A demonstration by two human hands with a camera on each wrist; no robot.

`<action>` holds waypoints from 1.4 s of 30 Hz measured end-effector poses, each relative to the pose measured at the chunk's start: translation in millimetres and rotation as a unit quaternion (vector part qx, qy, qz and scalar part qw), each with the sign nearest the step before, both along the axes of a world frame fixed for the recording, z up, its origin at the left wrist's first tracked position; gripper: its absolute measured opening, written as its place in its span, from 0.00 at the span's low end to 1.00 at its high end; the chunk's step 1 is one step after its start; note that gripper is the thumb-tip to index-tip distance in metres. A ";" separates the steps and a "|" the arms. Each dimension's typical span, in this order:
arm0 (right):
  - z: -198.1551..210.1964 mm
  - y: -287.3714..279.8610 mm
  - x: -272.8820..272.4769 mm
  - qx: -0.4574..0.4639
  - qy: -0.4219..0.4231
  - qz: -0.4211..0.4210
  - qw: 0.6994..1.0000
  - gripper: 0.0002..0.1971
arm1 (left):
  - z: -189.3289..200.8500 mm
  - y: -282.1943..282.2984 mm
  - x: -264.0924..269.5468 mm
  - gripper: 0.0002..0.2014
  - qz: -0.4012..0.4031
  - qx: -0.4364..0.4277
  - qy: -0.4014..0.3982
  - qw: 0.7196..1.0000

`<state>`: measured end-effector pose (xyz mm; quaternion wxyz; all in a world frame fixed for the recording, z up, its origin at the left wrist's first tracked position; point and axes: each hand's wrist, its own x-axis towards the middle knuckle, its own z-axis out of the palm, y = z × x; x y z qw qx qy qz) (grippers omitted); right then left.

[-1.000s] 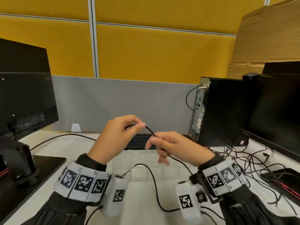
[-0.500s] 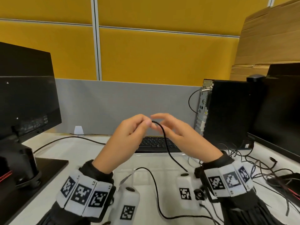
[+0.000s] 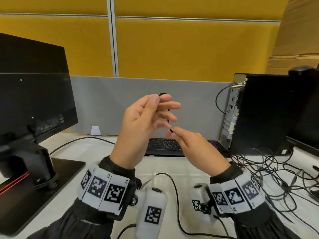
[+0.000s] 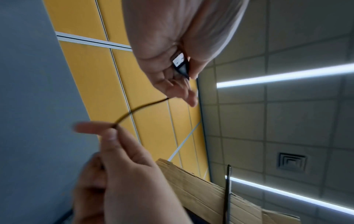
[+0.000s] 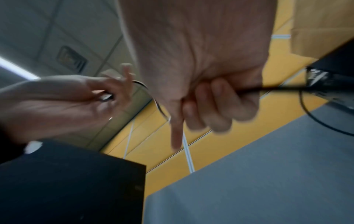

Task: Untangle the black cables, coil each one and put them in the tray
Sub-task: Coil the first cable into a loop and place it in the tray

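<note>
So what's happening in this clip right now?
A person is starting to coil a black cable in the air above the desk. The left hand pinches the plug end, with a first loop showing over its fingers; the right hand holds the cable lower down, feeding it in. The rest trails down over the clear tray. A tangle of more cables lies on the desk to the right, not yet sorted.

Left hand (image 3: 138,125) is up higher now, lifting the thin black cable (image 3: 168,116) by its end, while right hand (image 3: 195,147) drops just below and pinches the cable further along.
</note>
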<state>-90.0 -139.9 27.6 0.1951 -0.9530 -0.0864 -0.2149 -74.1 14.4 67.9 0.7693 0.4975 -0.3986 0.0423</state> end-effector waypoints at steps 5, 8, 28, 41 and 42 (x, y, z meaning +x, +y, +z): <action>13.5 22.3 -22.9 -0.066 0.073 0.094 0.991 0.14 | -9.1 1.6 12.9 0.12 0.099 0.032 -0.008 0.995; 25.3 22.4 -39.0 -0.059 0.074 0.110 0.989 0.12 | -19.6 4.7 22.0 0.10 0.245 0.170 -0.118 0.947; 20.2 6.0 -24.3 0.040 0.071 0.147 0.986 0.12 | -8.0 -4.4 -4.8 0.09 0.044 0.033 -0.062 0.997; 41.7 -10.6 -38.4 0.138 -0.276 0.059 0.950 0.09 | -5.1 -5.8 -21.1 0.21 -0.049 0.220 -0.046 0.973; 38.2 -11.4 -35.0 0.149 -0.237 0.060 0.958 0.10 | -3.3 -5.0 -22.8 0.19 -0.079 0.190 -0.037 0.978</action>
